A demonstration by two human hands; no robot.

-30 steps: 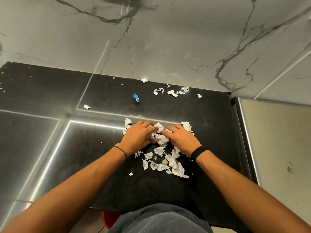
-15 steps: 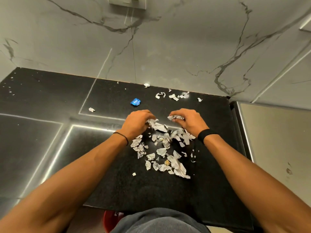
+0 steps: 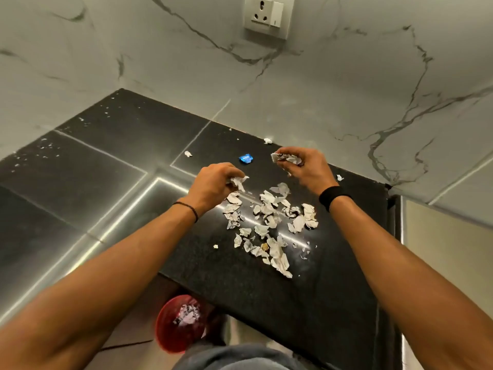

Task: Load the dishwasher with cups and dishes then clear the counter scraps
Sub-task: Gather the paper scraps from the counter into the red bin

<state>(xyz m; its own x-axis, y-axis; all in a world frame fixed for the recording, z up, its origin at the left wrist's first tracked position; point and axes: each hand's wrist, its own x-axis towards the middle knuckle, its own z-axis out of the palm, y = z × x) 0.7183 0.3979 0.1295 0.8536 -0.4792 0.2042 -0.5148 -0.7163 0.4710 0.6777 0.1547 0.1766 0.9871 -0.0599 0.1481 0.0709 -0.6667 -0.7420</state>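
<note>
Two hands are picking up paper scraps from a black counter.

The left hand [image 3: 213, 182] is squeezing its fingers around a white paper bit in the middle of the frame, and the right hand [image 3: 304, 166] is pinching crumpled bits a little higher and to the right. The pile of torn paper scraps [image 3: 269, 222] is lying on the black counter [image 3: 266, 303] just below both hands. A blue wrapper [image 3: 245, 158] is sitting between the hands, higher up. A red bin [image 3: 181, 329] holding some scraps is standing at the bottom of the frame, below the counter's edge.

Thin black cord bracelet [image 3: 190, 208] (left wrist), broad black band [image 3: 331, 196] right.
</note>
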